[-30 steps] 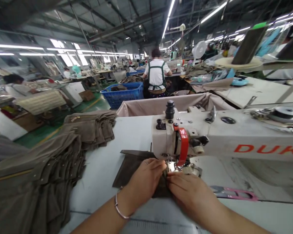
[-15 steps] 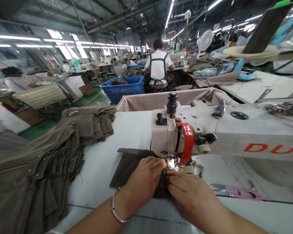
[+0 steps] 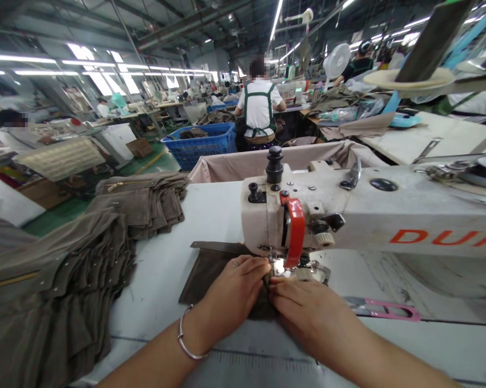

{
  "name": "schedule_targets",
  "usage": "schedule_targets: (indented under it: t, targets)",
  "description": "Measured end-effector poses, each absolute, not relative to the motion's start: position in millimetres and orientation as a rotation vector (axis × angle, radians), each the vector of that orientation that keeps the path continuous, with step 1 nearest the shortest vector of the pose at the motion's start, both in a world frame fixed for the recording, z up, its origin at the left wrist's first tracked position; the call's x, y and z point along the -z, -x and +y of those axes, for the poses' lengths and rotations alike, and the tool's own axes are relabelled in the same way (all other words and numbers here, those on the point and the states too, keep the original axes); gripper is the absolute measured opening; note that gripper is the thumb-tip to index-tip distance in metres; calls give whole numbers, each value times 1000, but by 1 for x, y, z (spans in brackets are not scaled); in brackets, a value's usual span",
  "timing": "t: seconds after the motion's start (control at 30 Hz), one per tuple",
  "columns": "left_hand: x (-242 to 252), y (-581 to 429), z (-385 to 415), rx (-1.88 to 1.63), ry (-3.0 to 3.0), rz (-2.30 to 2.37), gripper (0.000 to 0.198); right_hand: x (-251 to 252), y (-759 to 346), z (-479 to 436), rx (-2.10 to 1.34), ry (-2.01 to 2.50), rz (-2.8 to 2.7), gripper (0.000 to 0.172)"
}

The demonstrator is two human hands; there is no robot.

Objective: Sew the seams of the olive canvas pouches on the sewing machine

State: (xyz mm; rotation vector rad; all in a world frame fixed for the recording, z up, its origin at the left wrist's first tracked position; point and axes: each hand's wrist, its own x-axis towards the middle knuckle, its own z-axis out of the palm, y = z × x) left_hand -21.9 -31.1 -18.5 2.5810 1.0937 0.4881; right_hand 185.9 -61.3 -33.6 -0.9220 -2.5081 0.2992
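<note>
Ceiling tubes (image 3: 88,63) bright, windows (image 3: 81,52) glaring, roof (image 3: 173,27) dim, edges stretched.

The table (image 3: 210,207) is pale blue-grey, with dark ruler markings (image 3: 251,362) along its near edge. The fabric piece (image 3: 210,269) at the needle is dark olive-brown, as are the near stack (image 3: 64,302) at the left edge, crossed by a golden-yellow zip (image 3: 10,281), and the far stack (image 3: 141,207) toward the far left corner. The sewing machine (image 3: 364,194) is off-white with orange-red lettering (image 3: 432,237), a glossy red guard (image 3: 296,231) and black knobs (image 3: 274,164). Snips (image 3: 392,311) on the right show pink handles. Beyond the far edge, the cloth bin (image 3: 234,166) is dusty pink, the basket (image 3: 210,146) bright blue.
</note>
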Motion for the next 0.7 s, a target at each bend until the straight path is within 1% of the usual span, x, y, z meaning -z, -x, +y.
schedule_targets:
  t: [0.03,0.07,0.13,0.17,0.2,0.23,0.27,0.33,0.37,0.43,0.47,0.53,0.6,0.7]
  targets:
    - [16,25,-33,-454,-2575,1071,41,23,-193,-62,-357,937,-2521,24]
    - [14,27,-36,-413,-2576,1039,48,12,-202,-62,-434,974,-2556,29]
    - [12,32,-42,-335,-2605,959,63,-4,-221,-62,-494,1044,-2599,48]
    - [11,34,-45,-312,-2625,924,62,-7,-229,-61,-492,1083,-2606,54]
    - [11,35,-48,-310,-2643,899,55,-6,-235,-59,-484,1120,-2600,54]
    - [12,35,-51,-324,-2648,890,47,-2,-238,-55,-479,1160,-2583,50]
    - [13,35,-53,-348,-2640,895,41,5,-238,-51,-469,1206,-2548,41]
    - [16,34,-56,-409,-2596,922,41,23,-232,-42,-406,1334,-2433,16]
    - [17,33,-57,-432,-2568,945,44,31,-227,-39,-348,1398,-2368,7]
    - [20,32,-57,-474,-2527,983,48,43,-217,-37,-215,1475,-2272,10]
    - [21,31,-56,-502,-2514,986,46,45,-213,-39,-163,1465,-2252,11]
    - [22,32,-54,-591,-2455,999,38,43,-209,-47,-149,1307,-2266,9]
    - [22,35,-51,-708,-2353,1052,31,36,-206,-57,-259,1063,-2339,15]
    - [22,38,-48,-799,-2335,1082,31,27,-202,-69,-498,837,-2472,30]
